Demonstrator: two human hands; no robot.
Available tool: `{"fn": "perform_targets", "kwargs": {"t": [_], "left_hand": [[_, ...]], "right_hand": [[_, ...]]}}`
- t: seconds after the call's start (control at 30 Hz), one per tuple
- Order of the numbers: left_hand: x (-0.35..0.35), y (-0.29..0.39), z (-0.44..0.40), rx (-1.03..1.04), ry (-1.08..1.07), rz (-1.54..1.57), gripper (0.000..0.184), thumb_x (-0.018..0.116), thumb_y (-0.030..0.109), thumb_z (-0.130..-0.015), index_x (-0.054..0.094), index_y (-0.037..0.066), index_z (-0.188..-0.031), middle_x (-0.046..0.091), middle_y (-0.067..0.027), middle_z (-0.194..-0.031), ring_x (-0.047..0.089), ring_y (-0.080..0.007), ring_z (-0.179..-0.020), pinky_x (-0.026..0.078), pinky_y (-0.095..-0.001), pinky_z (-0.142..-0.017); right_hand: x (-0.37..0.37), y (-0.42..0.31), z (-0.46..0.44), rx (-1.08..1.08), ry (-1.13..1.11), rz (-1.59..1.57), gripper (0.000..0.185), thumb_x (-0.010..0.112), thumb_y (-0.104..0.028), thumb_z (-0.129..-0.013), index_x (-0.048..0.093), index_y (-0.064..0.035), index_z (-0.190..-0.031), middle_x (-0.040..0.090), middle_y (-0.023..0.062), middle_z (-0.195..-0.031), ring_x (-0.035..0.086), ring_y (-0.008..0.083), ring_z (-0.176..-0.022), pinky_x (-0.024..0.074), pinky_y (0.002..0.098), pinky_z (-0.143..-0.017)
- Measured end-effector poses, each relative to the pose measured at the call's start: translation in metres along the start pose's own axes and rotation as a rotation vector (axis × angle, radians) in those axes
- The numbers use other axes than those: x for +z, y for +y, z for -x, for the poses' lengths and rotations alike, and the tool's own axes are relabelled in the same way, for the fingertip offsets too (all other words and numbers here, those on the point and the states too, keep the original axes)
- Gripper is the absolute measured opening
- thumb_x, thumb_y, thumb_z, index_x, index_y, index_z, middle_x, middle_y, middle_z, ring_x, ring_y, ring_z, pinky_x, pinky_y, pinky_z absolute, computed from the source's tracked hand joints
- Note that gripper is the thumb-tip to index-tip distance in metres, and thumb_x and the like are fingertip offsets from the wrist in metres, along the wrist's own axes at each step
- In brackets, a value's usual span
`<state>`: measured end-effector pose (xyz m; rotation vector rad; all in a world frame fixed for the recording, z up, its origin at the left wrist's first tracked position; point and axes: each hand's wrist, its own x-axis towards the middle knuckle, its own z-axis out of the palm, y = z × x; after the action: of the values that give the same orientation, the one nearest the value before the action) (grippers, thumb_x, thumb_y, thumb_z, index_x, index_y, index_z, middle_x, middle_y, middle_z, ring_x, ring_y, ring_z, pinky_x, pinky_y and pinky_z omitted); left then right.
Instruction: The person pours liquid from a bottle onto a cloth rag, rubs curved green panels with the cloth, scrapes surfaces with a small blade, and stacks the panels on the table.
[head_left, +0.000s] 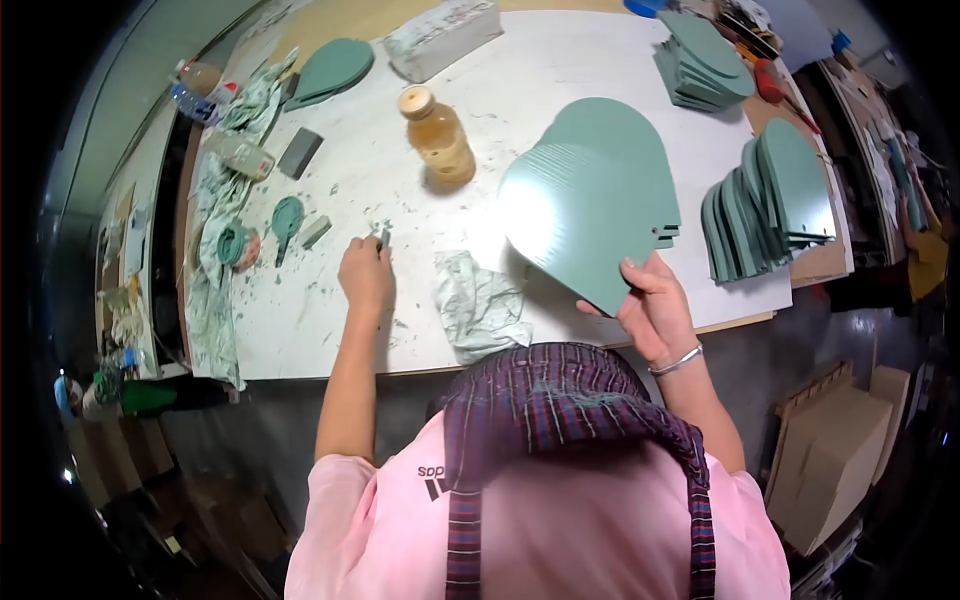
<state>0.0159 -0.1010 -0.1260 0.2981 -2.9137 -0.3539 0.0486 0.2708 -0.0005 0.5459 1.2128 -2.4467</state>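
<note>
My right hand grips the pointed lower end of a glossy green teardrop-shaped panel, thumb on top and fingers beneath. More green panels of the same shape show partly behind it. On the white table my left hand is closed, its fingertips pinched around a small dark piece I cannot make out. Green crumbs lie around those fingertips. Left of that hand are a small grey-green block and a putty-covered tool. Between my hands lies a crumpled whitish cloth.
A bottle of amber liquid stands mid-table. Stacked panels are on the right, with another stack behind. Further panels, a grey block, a wrapped white block and stained rags occupy the back and left.
</note>
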Motion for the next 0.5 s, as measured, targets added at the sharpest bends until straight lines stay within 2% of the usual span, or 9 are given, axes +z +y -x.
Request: {"fn": "perform_targets", "kwargs": {"t": [0.1, 0.2, 0.27, 0.33, 0.4, 0.47, 0.5], "left_hand": [[0.002, -0.008, -0.006, 0.023, -0.012, -0.056, 0.011, 0.064, 0.014, -0.083, 0.065, 0.004, -0.089, 0.061, -0.0140, -0.086, 0.062, -0.0343, -0.082, 0.050, -0.0448, -0.073], [0.003, -0.011, -0.016, 0.015, -0.034, -0.185, 0.013, 0.062, 0.013, -0.084, 0.065, 0.002, -0.091, 0.063, -0.0157, -0.084, 0.063, -0.0330, -0.076, 0.051, -0.0416, -0.072], [-0.016, 0.008, -0.023, -0.125, -0.039, 0.304, 0.015, 0.060, 0.008, -0.085, 0.066, 0.001, -0.096, 0.066, -0.0147, -0.086, 0.063, -0.0273, -0.074, 0.052, -0.0345, -0.072], [-0.063, 0.081, -0.018, -0.088, -0.089, 0.984, 0.013, 0.059, 0.004, -0.088, 0.068, 0.004, -0.098, 0.062, -0.0050, -0.081, 0.058, -0.0136, -0.074, 0.047, -0.0246, -0.068], [-0.093, 0.148, -0.011, 0.201, -0.137, 1.124, 0.021, 0.057, -0.005, -0.087, 0.068, 0.004, -0.103, 0.063, -0.0026, -0.085, 0.058, -0.0134, -0.076, 0.046, -0.0249, -0.068], [-0.106, 0.194, -0.011, 0.592, -0.246, 0.931, 0.026, 0.061, -0.006, -0.084, 0.069, 0.006, -0.105, 0.061, -0.0050, -0.084, 0.057, -0.0158, -0.074, 0.046, -0.0284, -0.067], [-0.100, 0.214, -0.009, 0.691, -0.240, 0.865, 0.028, 0.063, -0.005, -0.081, 0.069, 0.008, -0.104, 0.060, -0.0060, -0.082, 0.058, -0.0185, -0.073, 0.046, -0.0304, -0.066]], "right_hand": [[-0.008, 0.001, -0.003, 0.016, -0.061, -0.022, 0.038, 0.046, -0.006, -0.096, 0.041, 0.0025, -0.133, 0.058, 0.0186, -0.123, 0.065, 0.0288, -0.107, 0.0595, 0.0475, -0.083], [-0.009, 0.006, -0.003, 0.011, -0.047, -0.050, 0.040, 0.047, -0.006, -0.095, 0.040, 0.0025, -0.134, 0.059, 0.0189, -0.122, 0.066, 0.0286, -0.105, 0.0596, 0.0464, -0.083], [-0.008, 0.004, -0.003, 0.000, -0.049, -0.070, 0.041, 0.048, -0.005, -0.094, 0.041, 0.0022, -0.134, 0.059, 0.0185, -0.122, 0.066, 0.0286, -0.105, 0.0597, 0.0461, -0.083], [-0.004, 0.001, 0.002, 0.001, -0.043, -0.087, 0.042, 0.049, -0.004, -0.093, 0.041, 0.0019, -0.134, 0.059, 0.0180, -0.122, 0.066, 0.0286, -0.104, 0.0597, 0.0457, -0.083], [0.004, -0.004, 0.006, 0.010, -0.028, -0.040, 0.045, 0.050, 0.002, -0.090, 0.042, 0.0015, -0.134, 0.059, 0.0166, -0.122, 0.066, 0.0287, -0.105, 0.0591, 0.0449, -0.086], [0.005, -0.001, 0.006, 0.006, -0.057, -0.014, 0.045, 0.050, 0.004, -0.089, 0.043, 0.0012, -0.134, 0.059, 0.0158, -0.122, 0.065, 0.0279, -0.106, 0.0583, 0.0443, -0.088], [0.004, 0.001, 0.006, -0.006, -0.083, 0.007, 0.046, 0.051, 0.006, -0.088, 0.043, 0.0008, -0.134, 0.059, 0.0150, -0.122, 0.064, 0.0272, -0.107, 0.0575, 0.0438, -0.091]]}}
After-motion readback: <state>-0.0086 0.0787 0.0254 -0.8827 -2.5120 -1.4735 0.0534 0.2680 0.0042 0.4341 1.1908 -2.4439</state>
